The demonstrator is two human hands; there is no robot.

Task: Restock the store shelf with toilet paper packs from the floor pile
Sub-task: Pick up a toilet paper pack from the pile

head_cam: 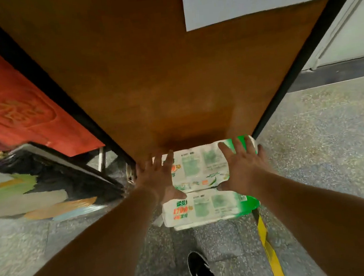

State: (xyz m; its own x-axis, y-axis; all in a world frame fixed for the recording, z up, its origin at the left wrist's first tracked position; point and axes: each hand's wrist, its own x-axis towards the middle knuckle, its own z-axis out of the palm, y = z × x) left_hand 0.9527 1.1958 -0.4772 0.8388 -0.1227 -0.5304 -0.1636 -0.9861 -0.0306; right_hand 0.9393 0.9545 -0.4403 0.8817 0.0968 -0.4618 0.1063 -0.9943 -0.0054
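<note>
Speckled floor (pixel 324 144): left hand (pixel 156 179) and right hand (pixel 243 165), fingers spread, press the top pack (pixel 199 167), long axis spanning between them.

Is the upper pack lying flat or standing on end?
Flat. The upper pack lies broad face up beside the lower pack, with both hands spread on it.

The far edge of the upper toilet paper pack (pixel 202 165) lies hidden under the brown board (pixel 157 72), and the left hand (pixel 156 177) covers its red print. The goods on the left (pixel 20 201) are smeared beyond reading. The black shoe (pixel 202 271) is cut off by the near edge.
</note>
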